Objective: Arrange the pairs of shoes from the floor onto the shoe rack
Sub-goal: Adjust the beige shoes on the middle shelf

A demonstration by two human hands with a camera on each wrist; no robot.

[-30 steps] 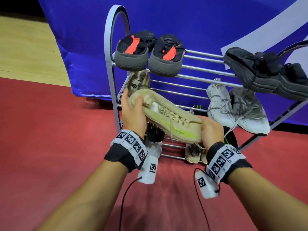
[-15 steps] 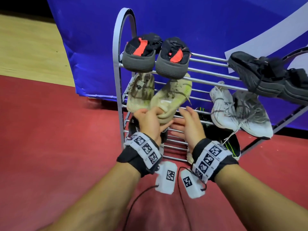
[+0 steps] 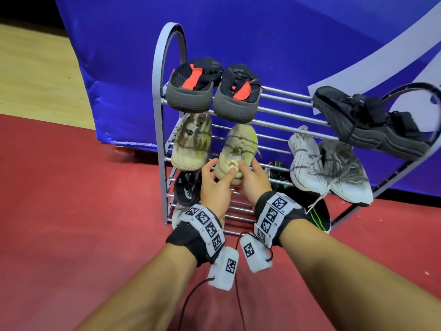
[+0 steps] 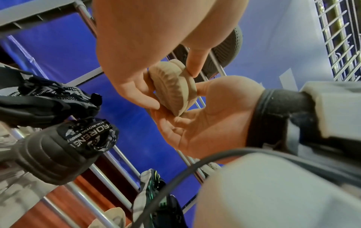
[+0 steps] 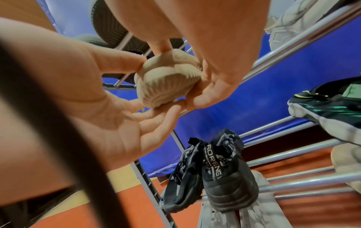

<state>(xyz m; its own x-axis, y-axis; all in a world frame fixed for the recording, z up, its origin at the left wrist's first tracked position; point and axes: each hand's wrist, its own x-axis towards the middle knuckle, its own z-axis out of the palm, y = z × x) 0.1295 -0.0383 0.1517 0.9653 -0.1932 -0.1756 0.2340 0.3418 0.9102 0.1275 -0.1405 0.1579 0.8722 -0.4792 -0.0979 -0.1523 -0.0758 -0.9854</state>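
A beige sneaker (image 3: 241, 149) lies toe-inward on the second tier of the grey shoe rack (image 3: 158, 103), right beside its dirty beige mate (image 3: 191, 144). Both hands meet at its heel. My left hand (image 3: 218, 172) pinches the heel (image 4: 171, 91) between thumb and fingers (image 4: 136, 95). From the other side my right hand (image 3: 250, 173) holds the heel (image 5: 166, 83), its fingers (image 5: 205, 92) curled round it. The ribbed sole faces both wrist cameras.
A black-and-red pair (image 3: 210, 91) and a black pair (image 3: 367, 123) sit on the top tier, and a white-grey pair (image 3: 327, 168) on the second. Lower down are a black mesh shoe (image 3: 186, 187) and a black-green shoe (image 3: 317, 216). A blue banner (image 3: 262, 32) backs the rack.
The beige sneaker went from being held sideways in front of the rack to lying on the second tier beside its mate. Both hands slid back to its heel.
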